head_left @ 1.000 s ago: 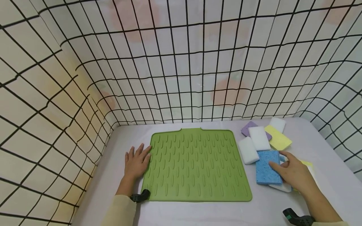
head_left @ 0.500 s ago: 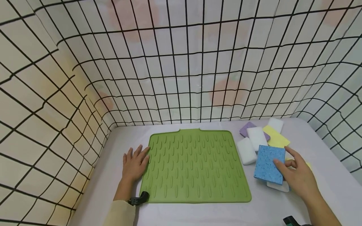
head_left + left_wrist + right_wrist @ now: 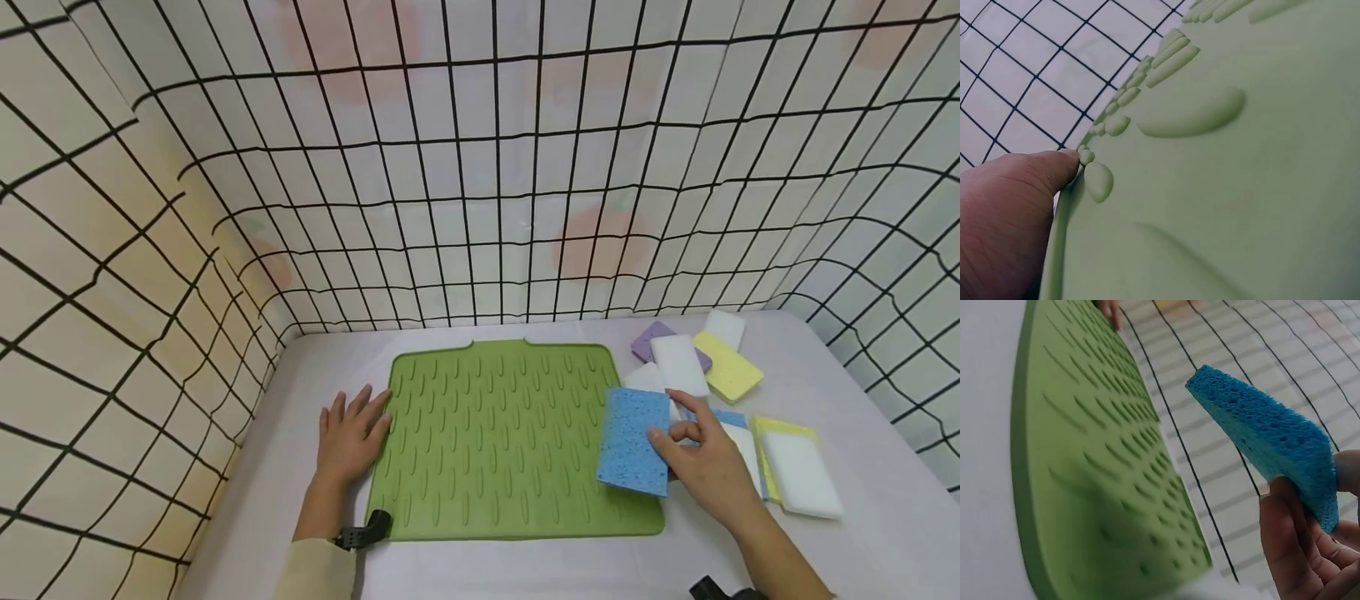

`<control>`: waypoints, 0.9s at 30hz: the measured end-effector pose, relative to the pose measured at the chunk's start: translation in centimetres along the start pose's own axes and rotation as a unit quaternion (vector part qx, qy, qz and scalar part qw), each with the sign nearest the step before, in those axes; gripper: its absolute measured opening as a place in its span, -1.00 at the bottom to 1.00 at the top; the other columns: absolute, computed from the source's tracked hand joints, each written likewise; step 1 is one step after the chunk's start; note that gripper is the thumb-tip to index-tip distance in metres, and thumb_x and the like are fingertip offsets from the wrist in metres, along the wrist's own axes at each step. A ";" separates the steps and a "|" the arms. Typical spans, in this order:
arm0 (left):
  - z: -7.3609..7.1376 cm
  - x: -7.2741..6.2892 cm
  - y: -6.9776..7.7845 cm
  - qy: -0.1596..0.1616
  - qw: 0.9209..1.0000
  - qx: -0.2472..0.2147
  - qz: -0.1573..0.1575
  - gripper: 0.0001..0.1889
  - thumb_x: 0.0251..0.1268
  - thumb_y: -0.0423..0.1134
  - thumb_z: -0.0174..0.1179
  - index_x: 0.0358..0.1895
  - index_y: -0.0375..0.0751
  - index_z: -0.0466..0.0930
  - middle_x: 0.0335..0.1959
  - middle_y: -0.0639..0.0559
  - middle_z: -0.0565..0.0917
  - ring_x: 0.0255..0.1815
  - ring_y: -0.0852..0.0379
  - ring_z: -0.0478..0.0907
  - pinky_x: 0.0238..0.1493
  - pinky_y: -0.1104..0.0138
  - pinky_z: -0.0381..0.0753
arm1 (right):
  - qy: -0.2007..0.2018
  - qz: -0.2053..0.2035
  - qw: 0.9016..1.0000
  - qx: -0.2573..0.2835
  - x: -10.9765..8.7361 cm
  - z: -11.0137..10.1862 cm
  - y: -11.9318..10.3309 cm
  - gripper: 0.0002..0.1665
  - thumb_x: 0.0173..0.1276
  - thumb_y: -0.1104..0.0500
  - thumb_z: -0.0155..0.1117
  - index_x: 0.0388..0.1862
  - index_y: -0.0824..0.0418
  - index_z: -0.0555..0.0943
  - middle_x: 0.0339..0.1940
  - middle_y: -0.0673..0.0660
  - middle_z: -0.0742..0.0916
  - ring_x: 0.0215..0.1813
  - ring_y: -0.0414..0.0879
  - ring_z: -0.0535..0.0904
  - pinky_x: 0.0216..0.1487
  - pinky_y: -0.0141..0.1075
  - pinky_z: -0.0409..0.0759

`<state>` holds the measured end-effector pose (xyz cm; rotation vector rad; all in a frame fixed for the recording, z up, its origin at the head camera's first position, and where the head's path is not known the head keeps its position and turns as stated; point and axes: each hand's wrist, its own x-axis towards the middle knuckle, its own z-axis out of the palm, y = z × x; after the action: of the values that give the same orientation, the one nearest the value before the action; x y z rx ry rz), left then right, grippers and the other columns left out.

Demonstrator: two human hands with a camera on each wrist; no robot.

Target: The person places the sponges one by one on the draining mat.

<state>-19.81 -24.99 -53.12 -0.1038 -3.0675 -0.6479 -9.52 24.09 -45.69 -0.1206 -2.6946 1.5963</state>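
White table (image 3: 540,571) backed by black wire grid (image 3: 465,200). Green mat (image 3: 495,450) laid flat on table. Blue sponge (image 3: 632,442) pinched between thumb and fingers of right hand (image 3: 705,467), held raised above mat's right edge. Left hand (image 3: 348,442) rested at mat's left edge, fingers spread. White sponges (image 3: 681,367), yellow sponge (image 3: 727,368), purple sponge (image 3: 647,340) scattered right of mat, some overlapped.

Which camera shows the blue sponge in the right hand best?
The right wrist camera. It sees the blue sponge up close, holes and all, in the right hand. The head camera shows its wide face, but smaller, partly in front of the green mat. The left wrist camera misses it.
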 end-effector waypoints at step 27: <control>-1.8 0.3 -2.0 -0.046 0.994 -0.075 0.063 -0.53 0.60 -0.08 0.06 0.48 0.01 0.45 0.63 -0.14 0.24 0.68 -0.41 -0.12 0.58 -0.37 -0.31 | -0.167 -0.025 0.982 0.080 1.9 16.1 -4.3 -0.16 0.44 0.01 0.38 0.59 0.00 0.22 -0.34 0.09 0.76 -0.43 -0.04 0.70 -0.39 -0.22 0.76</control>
<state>-20.22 -27.53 -52.30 -0.3342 -3.0615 -0.8888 -12.42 8.11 -49.71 0.2372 -2.7531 1.9655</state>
